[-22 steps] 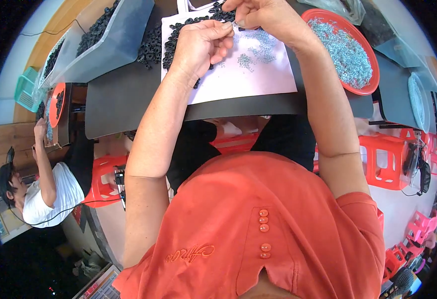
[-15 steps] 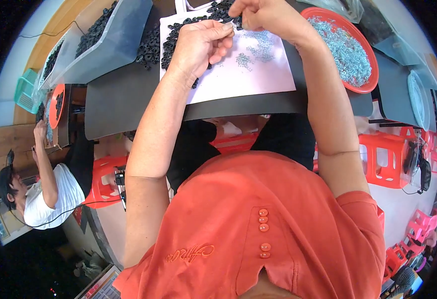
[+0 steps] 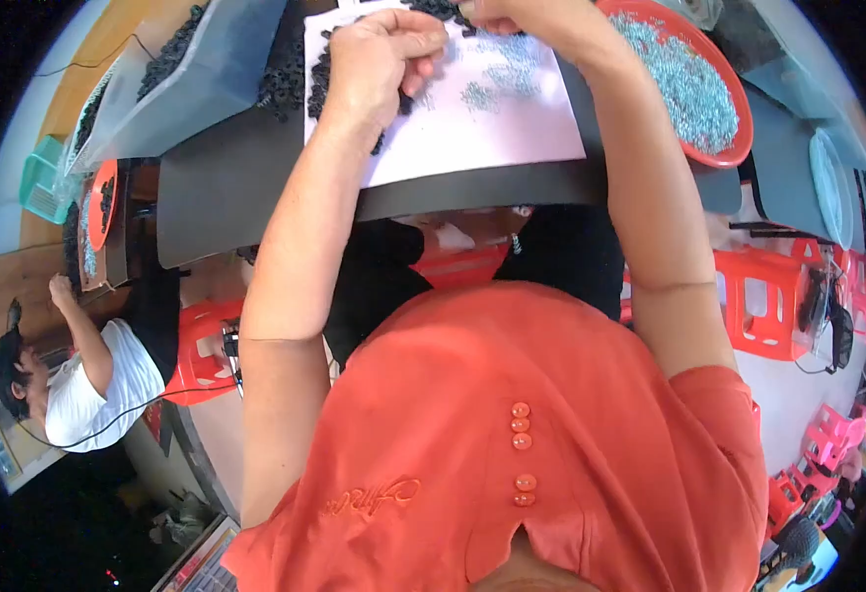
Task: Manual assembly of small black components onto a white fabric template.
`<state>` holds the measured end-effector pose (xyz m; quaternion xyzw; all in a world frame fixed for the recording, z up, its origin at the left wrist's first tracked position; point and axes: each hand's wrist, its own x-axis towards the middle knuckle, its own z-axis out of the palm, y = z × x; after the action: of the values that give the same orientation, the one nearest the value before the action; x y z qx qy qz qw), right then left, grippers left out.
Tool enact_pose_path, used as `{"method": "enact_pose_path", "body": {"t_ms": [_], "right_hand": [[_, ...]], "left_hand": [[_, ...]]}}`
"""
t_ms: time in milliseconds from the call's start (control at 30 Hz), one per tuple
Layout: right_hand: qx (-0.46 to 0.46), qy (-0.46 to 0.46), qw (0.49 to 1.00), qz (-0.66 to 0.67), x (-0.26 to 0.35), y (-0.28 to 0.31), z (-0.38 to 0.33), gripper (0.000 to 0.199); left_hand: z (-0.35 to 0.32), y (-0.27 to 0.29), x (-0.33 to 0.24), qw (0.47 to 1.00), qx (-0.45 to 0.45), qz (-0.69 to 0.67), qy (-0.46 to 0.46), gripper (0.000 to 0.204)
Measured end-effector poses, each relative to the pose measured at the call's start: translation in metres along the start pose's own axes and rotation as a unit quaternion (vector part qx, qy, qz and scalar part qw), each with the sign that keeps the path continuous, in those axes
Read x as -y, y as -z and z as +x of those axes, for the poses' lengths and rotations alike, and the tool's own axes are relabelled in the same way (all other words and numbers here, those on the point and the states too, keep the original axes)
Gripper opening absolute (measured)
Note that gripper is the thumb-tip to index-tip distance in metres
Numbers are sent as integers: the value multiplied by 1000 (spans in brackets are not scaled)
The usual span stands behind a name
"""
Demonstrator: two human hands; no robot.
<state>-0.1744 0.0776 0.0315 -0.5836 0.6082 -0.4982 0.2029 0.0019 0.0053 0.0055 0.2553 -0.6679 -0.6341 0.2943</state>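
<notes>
Over a white cloth bag (image 3: 472,148) lying flat on the table, my left hand (image 3: 378,64) is closed, its thumb pressed against the fingers. Whatever it pinches is too small to make out. My right hand (image 3: 531,18) is at the top edge of the picture, fingers bent together close to the left fingertips, and partly cut off. A tiny dark bit shows by its fingertips, not clear enough to name. Small black ring-like parts (image 3: 319,94) cover the bag's left and far sides. Little shiny pale-blue pieces (image 3: 482,96) lie in loose heaps near its middle.
A red basin (image 3: 746,123) of shiny pale-blue pieces stands right of the bag. At left is a translucent bin (image 3: 206,89) with black parts. A person in a white shirt (image 3: 107,385) works at far left. Red plastic stools (image 3: 763,306) stand around the table.
The view has shifted, so the table sits higher in the picture. My fingertips, nearly together before, are now slightly apart. At left, the other person's hand has come down a little.
</notes>
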Motion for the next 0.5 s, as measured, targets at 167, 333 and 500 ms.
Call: {"method": "enact_pose_path", "body": {"t_ms": [167,333,500], "right_hand": [[-44,-6,993,111,13,3,1,6],[-104,-10,989,109,18,12,-10,6],[-99,39,986,131,34,-6,-5,7]], "left_hand": [[-24,-6,-18,991,-17,70,-111,11],[-114,-23,-27,820,534,206,14,19],[-140,-40,212,956,173,141,189,34]]}}
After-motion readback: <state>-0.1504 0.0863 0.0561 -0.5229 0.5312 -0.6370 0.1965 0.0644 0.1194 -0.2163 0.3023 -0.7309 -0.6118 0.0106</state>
